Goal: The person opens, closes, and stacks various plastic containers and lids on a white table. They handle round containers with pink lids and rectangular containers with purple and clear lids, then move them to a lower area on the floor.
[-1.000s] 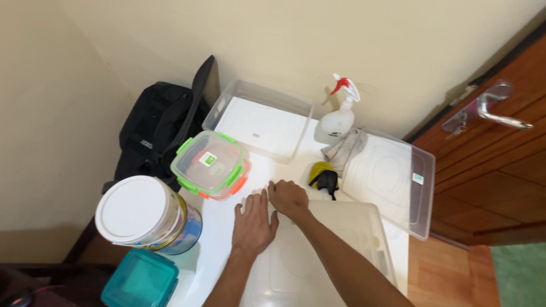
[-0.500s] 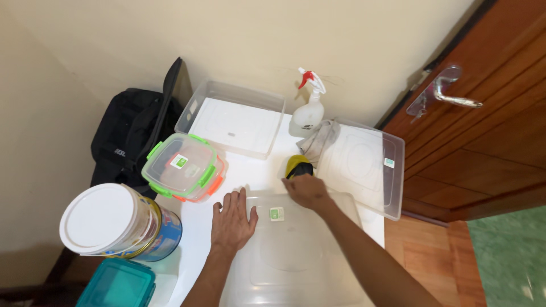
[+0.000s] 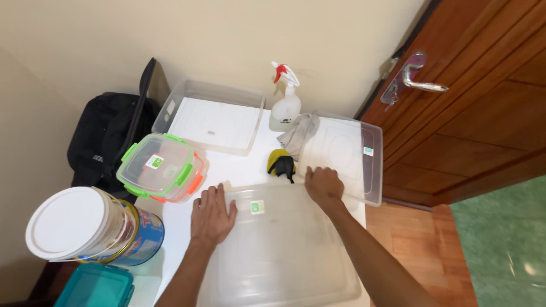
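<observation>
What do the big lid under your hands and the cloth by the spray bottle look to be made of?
The large clear lid looks like thin translucent plastic with a slightly frosted sheen; the white table shows through it. The grey cloth by the spray bottle looks like soft woven fabric, matte and crumpled into folds, possibly microfibre.

Soft even light, mild shadows, sharp

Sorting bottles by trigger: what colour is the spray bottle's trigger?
Red, on a white nozzle head, atop the clear spray bottle; seen in the head view.
</observation>
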